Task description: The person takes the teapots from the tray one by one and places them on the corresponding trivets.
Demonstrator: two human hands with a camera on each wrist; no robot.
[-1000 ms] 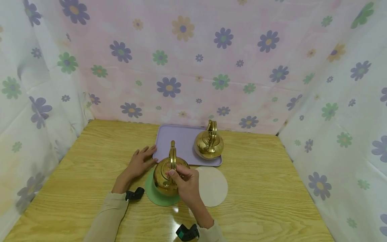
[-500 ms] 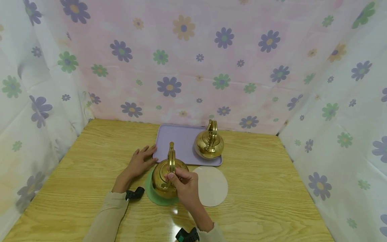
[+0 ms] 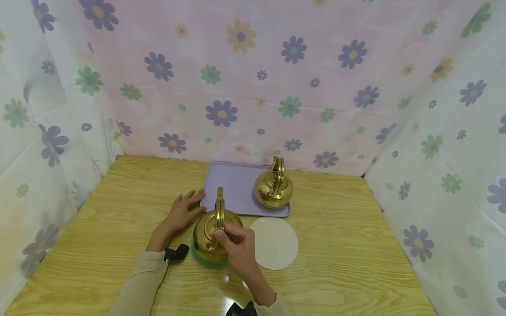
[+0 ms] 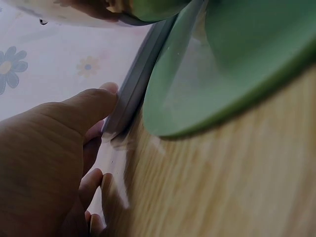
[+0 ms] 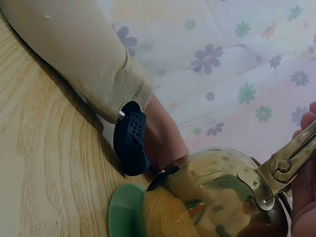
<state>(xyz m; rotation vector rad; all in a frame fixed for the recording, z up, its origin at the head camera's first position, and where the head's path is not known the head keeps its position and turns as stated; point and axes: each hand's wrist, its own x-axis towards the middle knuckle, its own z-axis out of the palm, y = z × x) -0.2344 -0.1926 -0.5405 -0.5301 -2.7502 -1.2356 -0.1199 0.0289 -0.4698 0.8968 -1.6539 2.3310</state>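
My right hand (image 3: 241, 250) grips the handle of a shiny gold kettle (image 3: 200, 241), thumb and fingers round its near part. The kettle is over a round green mat (image 4: 182, 103); in the left wrist view its base shows above the mat with a gap between. My left hand (image 3: 181, 215) lies at the left edge of a lilac tray (image 3: 231, 175), fingers extended and the thumb touching the tray's side. On the tray's right part stands a second gold kettle (image 3: 264, 188), upright.
A round cream mat (image 3: 276, 243) lies right of the green one, in front of the tray. Wood-grain table (image 3: 336, 245) surrounds them. Flowered cloth (image 3: 253, 87) hangs behind and on both sides.
My right hand has carried the gold kettle a little left and toward me, covering more of the green mat. The left hand, tray and second kettle have stayed put.
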